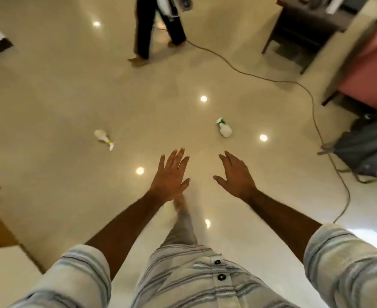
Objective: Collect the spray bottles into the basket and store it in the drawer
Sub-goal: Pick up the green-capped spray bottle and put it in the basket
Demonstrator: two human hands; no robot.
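Two white spray bottles lie on their sides on the glossy cream floor. One with a yellow collar (103, 138) is to the left, ahead of my left hand (171, 176). The other, with a green trigger (224, 128), lies ahead of my right hand (235, 176). Both hands are stretched forward above the floor, palms down, fingers spread, holding nothing and well short of the bottles. No basket or drawer shows in the view.
A person in dark trousers (155, 27) walks at the far middle. A cable (311, 103) snakes across the floor on the right. A dark wooden table (303, 30), a pink chair (367, 63) and a grey bag (365, 152) stand right; a white-topped cabinet (3, 270) stands near left.
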